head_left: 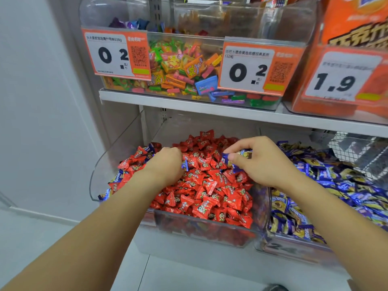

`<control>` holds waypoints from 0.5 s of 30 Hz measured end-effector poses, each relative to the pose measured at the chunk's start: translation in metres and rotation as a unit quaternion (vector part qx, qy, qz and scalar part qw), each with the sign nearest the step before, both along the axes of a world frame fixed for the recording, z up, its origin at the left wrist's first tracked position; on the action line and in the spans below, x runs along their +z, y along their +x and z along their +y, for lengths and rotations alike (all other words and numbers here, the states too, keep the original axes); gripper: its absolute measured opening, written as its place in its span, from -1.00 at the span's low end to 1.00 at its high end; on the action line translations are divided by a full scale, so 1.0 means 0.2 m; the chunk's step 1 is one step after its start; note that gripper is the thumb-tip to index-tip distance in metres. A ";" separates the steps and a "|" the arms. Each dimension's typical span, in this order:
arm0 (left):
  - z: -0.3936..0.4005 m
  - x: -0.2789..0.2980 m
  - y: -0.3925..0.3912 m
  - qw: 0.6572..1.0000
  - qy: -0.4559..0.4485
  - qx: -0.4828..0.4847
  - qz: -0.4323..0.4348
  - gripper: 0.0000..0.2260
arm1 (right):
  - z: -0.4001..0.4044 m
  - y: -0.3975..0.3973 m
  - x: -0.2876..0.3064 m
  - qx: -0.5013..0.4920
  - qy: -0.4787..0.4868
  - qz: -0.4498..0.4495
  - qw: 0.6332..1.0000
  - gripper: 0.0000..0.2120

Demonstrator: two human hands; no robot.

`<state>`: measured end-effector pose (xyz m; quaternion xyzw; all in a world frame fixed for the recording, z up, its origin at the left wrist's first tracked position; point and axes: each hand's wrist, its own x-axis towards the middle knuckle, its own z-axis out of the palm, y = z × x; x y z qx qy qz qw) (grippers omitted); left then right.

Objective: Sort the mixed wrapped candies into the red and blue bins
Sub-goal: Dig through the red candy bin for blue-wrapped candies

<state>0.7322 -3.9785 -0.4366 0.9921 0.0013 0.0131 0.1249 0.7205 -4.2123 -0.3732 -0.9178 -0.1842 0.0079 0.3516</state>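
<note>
Both hands work inside the red bin (95, 177), a clear bin whose curved side walls rise on either side. The left hand (165, 164) pinches a blue candy (185, 165) above the red candies (210, 185). The right hand (260, 162) grips several blue candies (241, 154) near the wall shared with the blue bin (294, 246), right of the red bin. Above the red bin runs a white shelf (189, 106); left of it stands a pale wall (42, 101).

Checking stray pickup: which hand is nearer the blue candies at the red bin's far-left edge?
Left. The left hand sits just right of those blue candies; the right hand is across the red bin, holding other blue candies.
</note>
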 end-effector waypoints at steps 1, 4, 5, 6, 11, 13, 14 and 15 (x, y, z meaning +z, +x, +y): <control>0.00 0.01 0.00 1.000 -0.012 0.006 0.004 -0.86 | -0.03 -0.02 0.00 -0.007 0.007 0.000 1.000 -0.89; 0.01 0.04 -0.02 0.998 -0.056 0.017 -0.020 -0.83 | -0.11 -0.06 0.01 -0.031 0.041 -0.016 0.999 -0.89; 0.02 0.06 -0.04 0.997 -0.066 0.016 -0.034 -0.83 | -0.13 -0.07 0.02 -0.034 0.054 -0.018 0.998 -0.90; 0.03 0.07 -0.05 0.996 -0.077 0.020 -0.050 -0.84 | -0.14 -0.08 0.02 -0.035 0.067 -0.019 0.997 -0.90; -0.05 0.23 -0.12 0.954 -0.281 0.051 -0.093 -0.81 | -0.21 -0.12 -0.01 -0.071 0.214 0.013 0.974 -0.90; -0.19 0.28 -0.18 0.903 -0.428 0.024 -0.020 -0.78 | -0.25 -0.13 -0.02 -0.093 0.290 0.049 0.951 -0.91; -0.27 0.30 -0.21 0.879 -0.476 0.002 0.018 -0.79 | -0.27 -0.14 -0.02 -0.104 0.312 0.059 0.943 -0.91; -0.36 0.31 -0.24 0.866 -0.498 -0.021 0.045 -0.80 | -0.30 -0.14 -0.03 -0.118 0.321 0.060 0.938 -0.91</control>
